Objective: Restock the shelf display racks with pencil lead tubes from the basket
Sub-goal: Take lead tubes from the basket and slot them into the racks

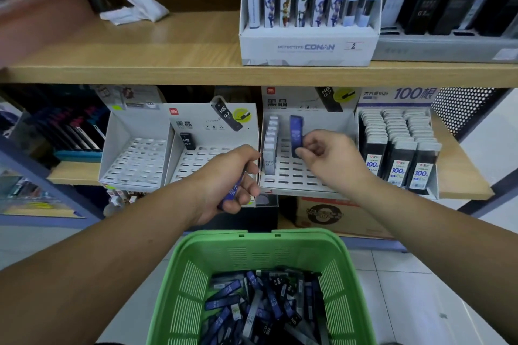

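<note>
few slots are filled: one blue lead tube (296, 133) is pinched by the right hand (329, 155) over the right rack (291, 178), a second tube (234, 191) is gripped in the left hand (228, 176), and many are left in the green basket (260, 236).

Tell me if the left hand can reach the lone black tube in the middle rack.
Probably yes: nothing stands between the left hand and the black tube, though that hand grips a blue tube.

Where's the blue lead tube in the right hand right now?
Head view, right of centre: the right hand pinches the blue lead tube upright at the white slotted rack on the lower shelf, just right of its column of grey tubes.
</note>
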Demonstrator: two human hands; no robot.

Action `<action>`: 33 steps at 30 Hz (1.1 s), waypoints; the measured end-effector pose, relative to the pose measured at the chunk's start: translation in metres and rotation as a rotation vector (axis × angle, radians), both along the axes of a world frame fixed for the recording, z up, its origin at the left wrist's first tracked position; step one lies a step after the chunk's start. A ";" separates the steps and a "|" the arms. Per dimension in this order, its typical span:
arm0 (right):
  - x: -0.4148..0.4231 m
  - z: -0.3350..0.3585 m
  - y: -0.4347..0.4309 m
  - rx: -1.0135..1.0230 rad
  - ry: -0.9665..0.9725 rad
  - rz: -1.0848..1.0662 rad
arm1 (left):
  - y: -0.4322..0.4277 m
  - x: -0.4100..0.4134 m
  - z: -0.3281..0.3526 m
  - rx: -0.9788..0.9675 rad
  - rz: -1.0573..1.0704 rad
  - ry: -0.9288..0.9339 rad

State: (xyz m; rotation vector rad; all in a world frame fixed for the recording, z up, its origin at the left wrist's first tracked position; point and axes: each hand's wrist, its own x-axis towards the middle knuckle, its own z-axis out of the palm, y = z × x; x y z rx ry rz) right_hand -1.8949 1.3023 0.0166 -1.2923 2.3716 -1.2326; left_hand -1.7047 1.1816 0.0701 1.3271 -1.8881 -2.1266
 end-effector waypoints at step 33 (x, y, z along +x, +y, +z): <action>-0.033 -0.014 -0.070 0.243 -0.181 -0.214 | -0.009 0.009 -0.022 -0.301 -0.195 -0.034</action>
